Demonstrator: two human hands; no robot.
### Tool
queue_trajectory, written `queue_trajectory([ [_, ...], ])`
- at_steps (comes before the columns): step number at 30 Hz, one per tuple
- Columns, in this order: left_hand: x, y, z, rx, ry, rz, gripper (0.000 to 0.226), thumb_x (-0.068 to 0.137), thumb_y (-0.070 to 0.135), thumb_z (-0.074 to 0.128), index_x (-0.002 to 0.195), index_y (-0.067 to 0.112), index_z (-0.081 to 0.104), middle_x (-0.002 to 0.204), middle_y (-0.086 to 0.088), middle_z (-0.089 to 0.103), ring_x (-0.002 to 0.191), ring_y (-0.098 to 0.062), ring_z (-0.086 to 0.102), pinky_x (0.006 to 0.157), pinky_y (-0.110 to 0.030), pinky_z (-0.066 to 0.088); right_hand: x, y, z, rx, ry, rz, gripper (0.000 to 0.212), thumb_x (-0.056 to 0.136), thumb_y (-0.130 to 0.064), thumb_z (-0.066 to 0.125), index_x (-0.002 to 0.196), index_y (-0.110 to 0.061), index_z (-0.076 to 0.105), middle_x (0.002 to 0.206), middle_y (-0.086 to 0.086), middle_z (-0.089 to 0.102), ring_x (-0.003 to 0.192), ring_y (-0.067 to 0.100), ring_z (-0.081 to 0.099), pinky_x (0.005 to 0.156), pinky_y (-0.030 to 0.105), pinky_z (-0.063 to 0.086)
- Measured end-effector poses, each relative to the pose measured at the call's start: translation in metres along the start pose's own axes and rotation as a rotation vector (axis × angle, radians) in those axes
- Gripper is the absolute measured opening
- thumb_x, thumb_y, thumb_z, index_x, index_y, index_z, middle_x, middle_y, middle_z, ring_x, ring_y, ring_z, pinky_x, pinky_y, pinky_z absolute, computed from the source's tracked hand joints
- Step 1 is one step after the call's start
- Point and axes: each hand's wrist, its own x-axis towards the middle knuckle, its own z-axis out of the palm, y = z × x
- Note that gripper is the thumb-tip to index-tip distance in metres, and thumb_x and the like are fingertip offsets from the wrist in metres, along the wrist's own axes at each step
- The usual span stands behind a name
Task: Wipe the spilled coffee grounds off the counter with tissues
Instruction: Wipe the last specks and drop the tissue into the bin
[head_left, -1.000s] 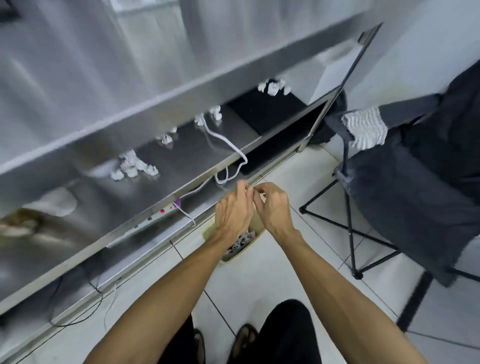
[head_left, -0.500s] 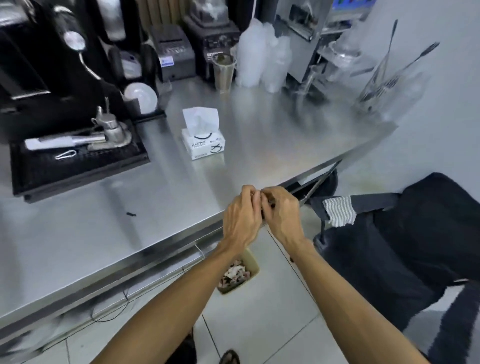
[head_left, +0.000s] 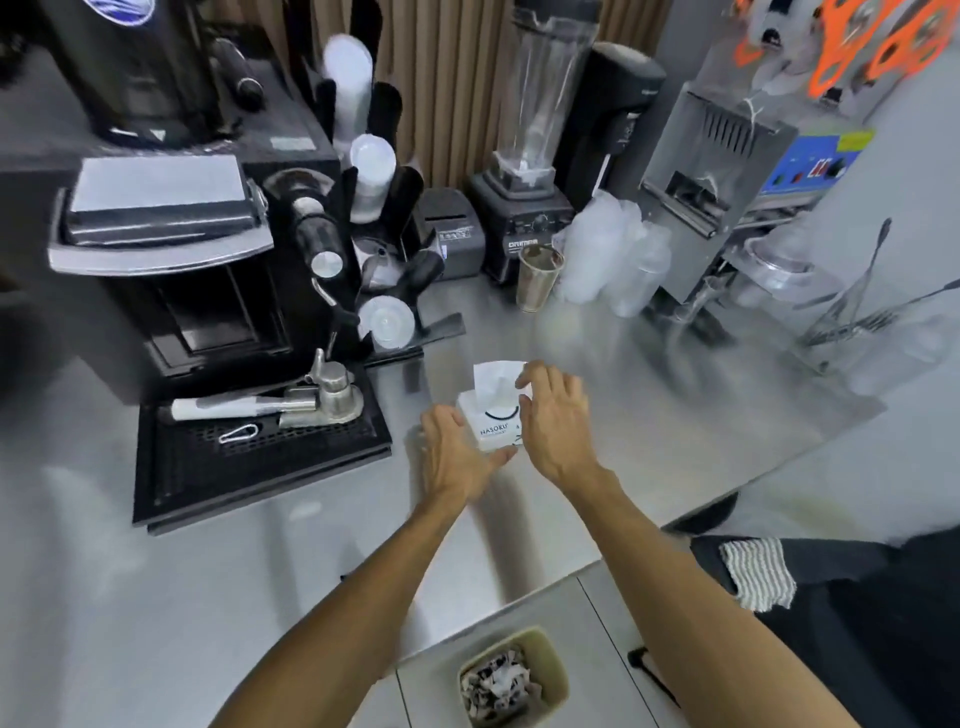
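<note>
The steel surface (head_left: 597, 452) carries, at far left, a black coffee machine (head_left: 171, 249) above a black drip tray (head_left: 249, 457) holding a metal portafilter (head_left: 317, 397). Just right of the tray stands the tissue box (head_left: 491, 423): white, small, upright, dark lettering on its front face, with one white tissue (head_left: 496, 376) projecting from the top slot.

The left hand (head_left: 452, 452) lies flat against the box's left side, fingers spread, grip apart. The right hand (head_left: 558, 415) covers the box's right side; its fingertips (head_left: 524, 379) touch the projecting tissue. Whether that grip is clamped on the tissue cannot be told.

Behind the box stand a metal cup (head_left: 539, 278) and a blender (head_left: 524, 171) with a clear jar.

On the floor below the surface edge, a beige bin (head_left: 550, 654) contains crumpled, dark-stained tissues.
</note>
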Motion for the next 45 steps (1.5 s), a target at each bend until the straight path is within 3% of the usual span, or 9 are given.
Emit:
queue_trajectory([
  [6,0.044,-0.004,-0.008,-0.02,-0.182,0.033,0.098,0.046,0.034,0.094,0.118,0.022,0.029,0.109,0.006,0.039,0.096,-0.015,0.039,0.08,-0.036,0.048,0.05,-0.012,0.019,-0.009,-0.196,0.06,0.05,0.086,-0.006,0.047,0.132,-0.02,0.038,0.139,-0.002,0.044,0.134,0.026,0.028,0.106,0.041,0.025],
  [11,0.06,-0.012,-0.008,0.04,-0.256,0.058,0.084,0.053,0.037,0.09,0.113,0.024,0.032,0.096,0.012,0.043,0.092,-0.018,0.05,0.069,-0.033,0.047,0.063,-0.014,0.027,0.011,-0.199,0.003,0.06,0.084,-0.001,0.048,0.14,-0.019,0.036,0.119,0.001,0.059,0.121,0.025,0.04,0.107,0.039,0.024],
  [19,0.063,-0.023,-0.013,0.044,-0.272,0.08,0.076,0.055,0.032,0.085,0.111,0.027,0.034,0.104,0.014,0.051,0.098,-0.018,0.054,0.073,-0.033,0.05,0.059,-0.028,0.009,0.294,0.157,-0.044,0.041,0.094,-0.002,0.048,0.131,-0.018,0.046,0.105,-0.005,0.056,0.1,0.019,0.048,0.094,0.028,0.035],
  [26,0.06,-0.019,-0.017,0.055,-0.252,0.091,0.084,0.051,0.041,0.09,0.113,0.026,0.036,0.111,0.007,0.055,0.108,-0.021,0.056,0.083,-0.035,0.05,0.056,-0.06,-0.027,0.359,0.445,-0.196,0.029,0.095,0.002,0.048,0.124,-0.001,0.051,0.117,0.008,0.055,0.108,0.02,0.052,0.101,0.022,0.034],
  [30,0.045,-0.005,-0.032,-0.216,-0.163,0.085,0.112,0.032,0.061,0.092,0.127,0.036,0.038,0.122,0.015,0.051,0.112,-0.012,0.051,0.087,-0.034,0.051,0.044,-0.077,-0.042,0.547,0.439,-0.147,0.023,0.091,0.001,0.041,0.105,0.002,0.059,0.104,0.008,0.055,0.096,0.011,0.054,0.085,0.018,0.04],
  [33,0.021,0.005,-0.057,-0.492,-0.2,0.065,0.121,0.032,0.038,0.1,0.135,0.035,0.036,0.123,0.013,0.054,0.114,-0.004,0.051,0.088,-0.019,0.047,0.037,-0.084,-0.043,0.709,0.422,-0.051,0.02,0.084,0.003,0.037,0.085,-0.001,0.057,0.091,0.007,0.054,0.083,0.02,0.055,0.073,0.025,0.042],
  [36,0.004,0.002,-0.085,-0.762,-0.313,0.065,0.108,0.042,0.008,0.095,0.134,0.029,0.041,0.126,0.015,0.06,0.117,-0.007,0.057,0.087,-0.025,0.052,0.027,-0.089,-0.039,0.844,0.371,0.057,0.017,0.083,0.003,0.036,0.079,-0.004,0.051,0.082,0.008,0.052,0.076,0.02,0.051,0.069,0.024,0.039],
  [39,-0.012,-0.008,-0.107,-0.912,-0.327,-0.054,0.084,0.052,0.018,0.089,0.127,0.026,0.052,0.119,0.001,0.067,0.108,-0.018,0.064,0.082,-0.034,0.055,0.008,-0.088,-0.025,0.906,0.255,0.198,0.018,0.088,-0.008,0.036,0.082,-0.013,0.052,0.08,-0.001,0.055,0.074,0.014,0.051,0.067,0.022,0.04],
  [45,-0.051,-0.034,-0.128,-0.714,-0.16,-0.167,0.025,0.083,0.007,0.075,0.107,0.014,0.069,0.103,-0.002,0.074,0.097,-0.019,0.067,0.072,-0.024,0.054,-0.031,-0.075,0.008,0.901,0.0,0.419,0.017,0.096,-0.014,0.039,0.094,-0.026,0.05,0.102,-0.003,0.058,0.097,0.021,0.058,0.077,0.038,0.051],
])
